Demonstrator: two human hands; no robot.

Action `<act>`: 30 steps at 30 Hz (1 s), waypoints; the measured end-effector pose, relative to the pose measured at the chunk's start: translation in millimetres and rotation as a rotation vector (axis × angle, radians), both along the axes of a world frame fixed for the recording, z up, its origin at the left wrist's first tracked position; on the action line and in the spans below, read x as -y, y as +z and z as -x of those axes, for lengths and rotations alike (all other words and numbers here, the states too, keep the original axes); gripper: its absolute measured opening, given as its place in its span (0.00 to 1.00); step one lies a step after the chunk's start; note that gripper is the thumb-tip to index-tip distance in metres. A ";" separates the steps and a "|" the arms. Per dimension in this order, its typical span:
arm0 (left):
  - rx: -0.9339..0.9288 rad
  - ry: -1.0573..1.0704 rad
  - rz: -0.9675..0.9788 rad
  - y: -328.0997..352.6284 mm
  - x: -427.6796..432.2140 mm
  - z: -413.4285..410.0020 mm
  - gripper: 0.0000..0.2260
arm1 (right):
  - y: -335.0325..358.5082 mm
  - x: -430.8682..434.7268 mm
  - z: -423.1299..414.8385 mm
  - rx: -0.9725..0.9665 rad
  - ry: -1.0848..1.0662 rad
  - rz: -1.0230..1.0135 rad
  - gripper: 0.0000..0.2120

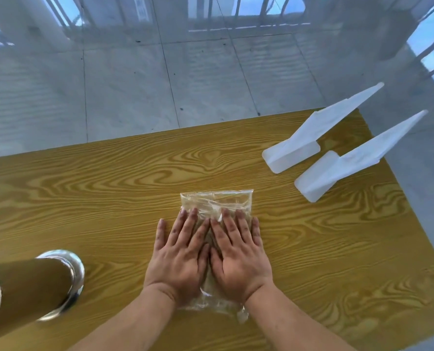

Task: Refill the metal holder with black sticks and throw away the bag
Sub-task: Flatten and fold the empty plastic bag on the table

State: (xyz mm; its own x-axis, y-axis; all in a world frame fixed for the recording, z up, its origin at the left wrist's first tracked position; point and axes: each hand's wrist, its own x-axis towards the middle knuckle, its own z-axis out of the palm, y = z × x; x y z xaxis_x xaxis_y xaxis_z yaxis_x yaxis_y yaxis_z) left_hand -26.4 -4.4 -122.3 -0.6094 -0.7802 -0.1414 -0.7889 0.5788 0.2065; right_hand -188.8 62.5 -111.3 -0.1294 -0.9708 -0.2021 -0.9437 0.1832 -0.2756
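Note:
A clear, crinkled plastic bag (217,200) lies flat on the wooden table (84,193); it looks empty. My left hand (180,254) and my right hand (238,252) lie side by side, palms down, fingers spread, pressing on the bag. Its far end shows beyond my fingertips and its near end pokes out between my wrists. The shiny metal holder (46,282) stands at the near left of the table, mirroring the wood grain. Something dark shows at its top by the left frame edge, partly cut off.
Two white plastic wedge-shaped pieces (319,133) (357,158) stand at the table's far right corner. Beyond the table's far and right edges is a pale tiled floor (160,84) with window reflections.

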 end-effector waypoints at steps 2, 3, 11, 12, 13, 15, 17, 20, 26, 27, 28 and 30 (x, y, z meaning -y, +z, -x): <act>0.000 0.001 -0.001 -1.4 0.1 -0.2 0.28 | -0.5 0.6 0.2 -0.015 0.006 -0.008 0.31; -0.007 0.004 0.000 -2.1 -0.1 -0.6 0.28 | -0.7 0.4 0.3 -0.021 0.007 -0.004 0.31; 0.010 -0.009 -0.023 7.3 0.5 0.3 0.28 | 5.3 1.3 0.6 -0.017 0.019 -0.046 0.32; 0.015 -0.011 -0.039 12.8 0.9 1.6 0.27 | 8.3 2.5 1.2 0.010 0.016 -0.080 0.32; 0.019 -0.010 -0.060 19.0 1.5 2.9 0.27 | 12.1 4.7 1.7 0.037 0.011 -0.119 0.33; 0.036 -0.006 -0.130 30.6 6.5 4.6 0.27 | 21.5 10.1 2.4 0.064 -0.004 -0.172 0.33; 0.085 0.001 -0.230 43.7 14.0 3.4 0.28 | 35.3 15.2 2.3 0.061 -0.006 -0.198 0.34; 0.125 0.007 -0.238 69.9 22.6 -1.1 0.33 | 57.8 20.6 -0.8 0.054 0.004 -0.193 0.33; 0.069 0.063 -0.174 128.4 32.8 -19.2 0.31 | 110.4 24.6 -8.1 0.109 -0.002 -0.147 0.34; 0.061 0.069 -0.157 137.0 34.0 -22.0 0.30 | 119.1 25.9 -8.1 0.128 -0.006 -0.131 0.35; 0.052 0.072 -0.141 145.7 34.6 -24.9 0.30 | 127.5 27.3 -8.3 0.144 -0.007 -0.112 0.35; 0.034 0.085 -0.103 164.2 35.3 -31.0 0.29 | 143.6 30.6 -9.3 0.160 0.004 -0.062 0.34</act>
